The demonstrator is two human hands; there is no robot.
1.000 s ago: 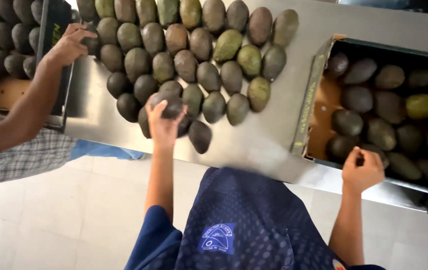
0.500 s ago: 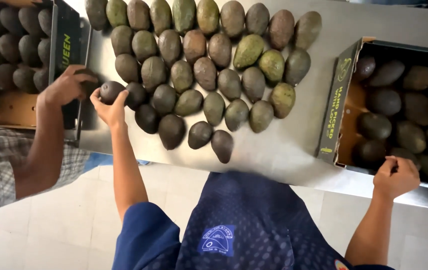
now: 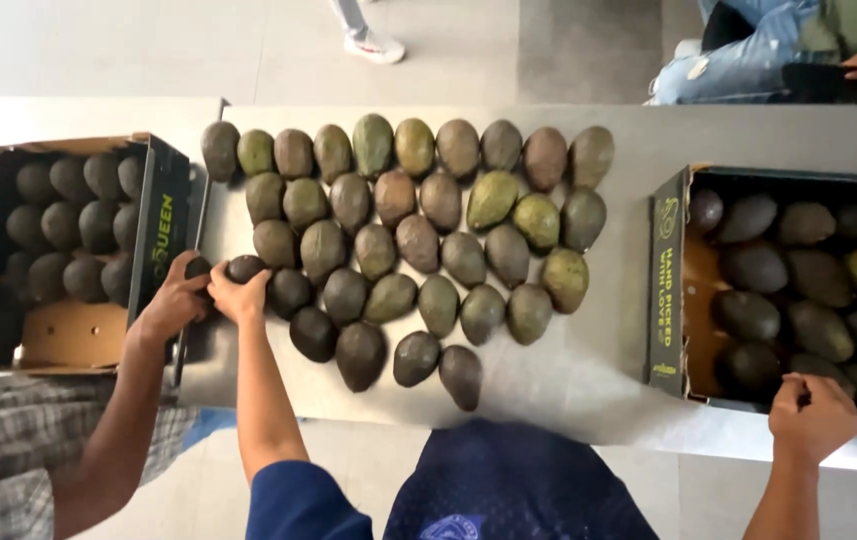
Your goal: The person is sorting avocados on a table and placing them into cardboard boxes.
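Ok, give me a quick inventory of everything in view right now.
loose avocados: dozens, dark brown to green, rows on the table
table: one, grey, centre
left box: one, dark cardboard, holds dark avocados
right box: one, dark cardboard, holds dark avocados, one greener
co-worker's hand: one, at the left box's edge, on an avocado
seated person: jeans, top right
shoe: white, top
left hand: grip on a dark avocado
right hand: on the right box's near edge
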